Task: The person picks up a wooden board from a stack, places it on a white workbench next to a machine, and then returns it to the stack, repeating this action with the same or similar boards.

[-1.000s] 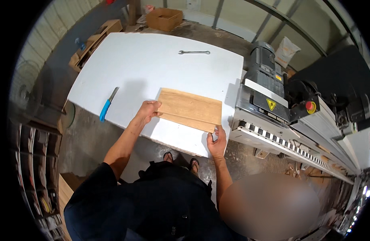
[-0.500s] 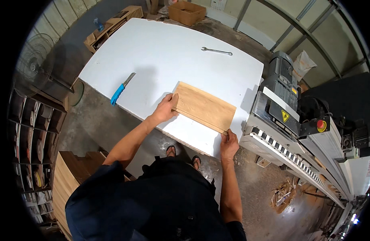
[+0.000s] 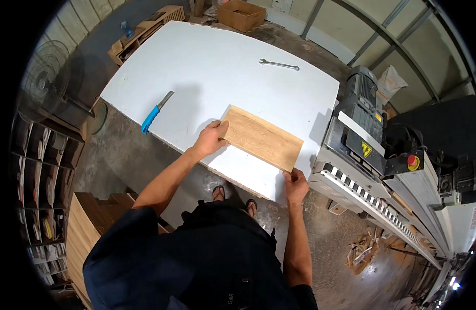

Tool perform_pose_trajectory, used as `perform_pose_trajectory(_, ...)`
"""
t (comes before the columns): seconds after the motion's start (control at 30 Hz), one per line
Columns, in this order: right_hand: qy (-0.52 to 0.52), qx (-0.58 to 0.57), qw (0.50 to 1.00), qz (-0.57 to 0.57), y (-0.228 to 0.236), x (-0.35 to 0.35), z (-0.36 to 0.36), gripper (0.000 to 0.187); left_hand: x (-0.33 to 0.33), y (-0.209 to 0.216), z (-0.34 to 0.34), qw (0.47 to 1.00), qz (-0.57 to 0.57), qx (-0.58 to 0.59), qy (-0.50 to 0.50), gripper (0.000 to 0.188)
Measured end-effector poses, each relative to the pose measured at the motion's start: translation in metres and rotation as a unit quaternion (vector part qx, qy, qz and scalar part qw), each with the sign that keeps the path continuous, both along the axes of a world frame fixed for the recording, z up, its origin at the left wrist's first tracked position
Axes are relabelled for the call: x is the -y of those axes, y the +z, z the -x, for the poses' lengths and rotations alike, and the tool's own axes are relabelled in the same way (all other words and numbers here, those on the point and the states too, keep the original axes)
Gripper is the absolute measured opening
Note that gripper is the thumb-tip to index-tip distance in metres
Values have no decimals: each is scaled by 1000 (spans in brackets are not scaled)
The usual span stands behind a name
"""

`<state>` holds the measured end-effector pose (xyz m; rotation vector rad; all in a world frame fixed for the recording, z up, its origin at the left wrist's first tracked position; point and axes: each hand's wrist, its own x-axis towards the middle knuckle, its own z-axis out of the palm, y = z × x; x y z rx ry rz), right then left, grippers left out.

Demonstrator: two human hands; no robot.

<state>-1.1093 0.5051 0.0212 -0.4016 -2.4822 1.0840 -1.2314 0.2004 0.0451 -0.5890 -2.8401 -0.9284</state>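
Observation:
A rectangular wood-grain board (image 3: 262,138) is held between my two hands over the near right part of the white table (image 3: 207,62). My left hand (image 3: 212,138) grips its left end, thumb on the top face and fingers at the near edge. At the near right corner, my right hand (image 3: 295,185) pinches the board between thumb and fingers. A knife with a blue handle (image 3: 151,120) lies left of my left hand at the table's near edge. Beyond the board rests a metal combination wrench (image 3: 279,65).
A grey machine with a striped conveyor track (image 3: 377,206) and a red stop button (image 3: 413,161) stands close on the right. On the left are a standing fan (image 3: 43,82), a shelf of rolls (image 3: 41,186) and stacked wooden panels (image 3: 88,227). A cardboard box (image 3: 241,16) sits behind the table.
The board has tilted slightly, and its grooved near edge no longer shows. Both hands keep their hold in nearly the same place; knife and wrench lie as before.

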Motion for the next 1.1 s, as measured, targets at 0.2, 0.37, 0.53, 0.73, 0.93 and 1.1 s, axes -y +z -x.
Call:
perform_pose_trajectory(0.2, -9, 141, 963, 228, -9, -16, 18, 25, 2, -5, 16, 941, -236, 210, 121, 42)
perform_pose_trajectory(0.37, -36, 120, 950, 286, -9, -11, 23, 23, -1, -2, 12, 922, -275, 215, 169, 33)
perform_pose_trajectory(0.53, -28, 137, 934, 328, -2, -9, 22, 23, 4, 1, -2, 916, -256, 229, 208, 32)
perform_pose_trajectory(0.73, 0, 124, 937, 328, -12, -16, 20, 21, 6, -17, -3, 911, -325, 205, 153, 29)
perform_pose_trajectory(0.93, -11, 59, 946, 318, -13, -7, 11, 27, -4, -8, 3, 968, -144, 58, 195, 31)
perform_pose_trajectory(1.1, -58, -81, 933, 346, -23, 2, -1, 32, -67, 22, 15, 980, -169, -23, 103, 42)
